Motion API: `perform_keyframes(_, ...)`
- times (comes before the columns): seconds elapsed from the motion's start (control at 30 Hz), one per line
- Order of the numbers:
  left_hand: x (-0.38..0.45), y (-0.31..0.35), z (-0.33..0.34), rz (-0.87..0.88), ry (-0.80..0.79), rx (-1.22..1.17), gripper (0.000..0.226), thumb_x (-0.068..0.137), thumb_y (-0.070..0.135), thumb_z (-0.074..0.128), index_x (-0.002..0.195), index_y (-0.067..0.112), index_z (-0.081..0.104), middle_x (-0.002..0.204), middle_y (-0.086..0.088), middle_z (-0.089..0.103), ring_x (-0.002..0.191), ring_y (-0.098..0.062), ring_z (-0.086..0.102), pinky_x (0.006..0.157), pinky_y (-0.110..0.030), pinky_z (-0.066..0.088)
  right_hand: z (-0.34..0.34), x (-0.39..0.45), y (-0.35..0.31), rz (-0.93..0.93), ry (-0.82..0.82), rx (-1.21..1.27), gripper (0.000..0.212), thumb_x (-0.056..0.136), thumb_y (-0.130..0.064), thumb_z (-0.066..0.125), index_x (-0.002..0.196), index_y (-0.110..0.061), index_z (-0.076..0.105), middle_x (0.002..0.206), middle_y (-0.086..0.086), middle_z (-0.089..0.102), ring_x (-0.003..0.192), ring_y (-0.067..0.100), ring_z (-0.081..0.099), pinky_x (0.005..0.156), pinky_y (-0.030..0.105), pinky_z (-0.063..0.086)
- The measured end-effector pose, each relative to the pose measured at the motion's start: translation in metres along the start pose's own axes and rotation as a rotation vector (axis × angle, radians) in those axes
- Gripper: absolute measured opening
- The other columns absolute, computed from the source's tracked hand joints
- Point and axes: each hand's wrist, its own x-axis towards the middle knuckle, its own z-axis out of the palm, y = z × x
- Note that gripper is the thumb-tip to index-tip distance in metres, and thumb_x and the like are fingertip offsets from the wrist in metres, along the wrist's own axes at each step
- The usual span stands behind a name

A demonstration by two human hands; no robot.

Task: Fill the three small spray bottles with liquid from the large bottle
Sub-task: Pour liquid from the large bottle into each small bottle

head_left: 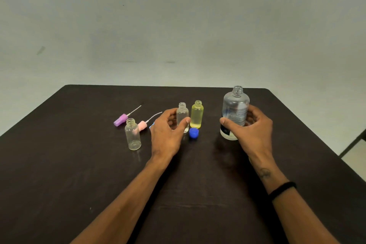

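Nearest to the camera: two bare forearms coming up over the dark table [59,164], a black band [282,190] round the right wrist. Right hand [250,130] wrapped round the large bottle [235,112], fingers curled behind it and thumb across the printed label, bottle upright with open neck and standing near the right edge of the table; held this way probably for lifting and tipping. Left hand [168,131] round the middle small bottle [182,116], thumb in front of the glass and fingers curled at its left side, most likely for keeping it steady under the pour. Just beside it on the right, yellow bottle [196,115], open and holding yellowish liquid almost to the shoulder. Third small bottle [133,134] standing apart on the left, open, seemingly without liquid. Blue cap [193,132] lying in front of the two centre bottles, probably from the large bottle. Purple spray head [121,120] and pink spray head [142,126] lying behind the left bottle with tubes pointing away, put aside for leaving the necks free. Hard to judge: the level of clear liquid in the large bottle and in the held one. Small blue piece [152,125] mostly hidden behind the left hand, perhaps the third spray head.
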Motion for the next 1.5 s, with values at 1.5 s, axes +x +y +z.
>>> perform_keyframes(1.5,-0.062,0.027,-0.096,-0.081,0.385,0.528,0.084,0.074,0.055,0.086,0.145,0.035,0.045,0.143,0.007,0.048,0.136,-0.022,0.040,0.106,-0.047,0.034,-0.003,-0.005,-0.002,-0.042,-0.057,-0.039,0.075,0.067,-0.029,0.101,0.134,-0.022,0.068,0.116,-0.003,0.075,0.105,0.014,0.072,0.088,0.023,0.053)
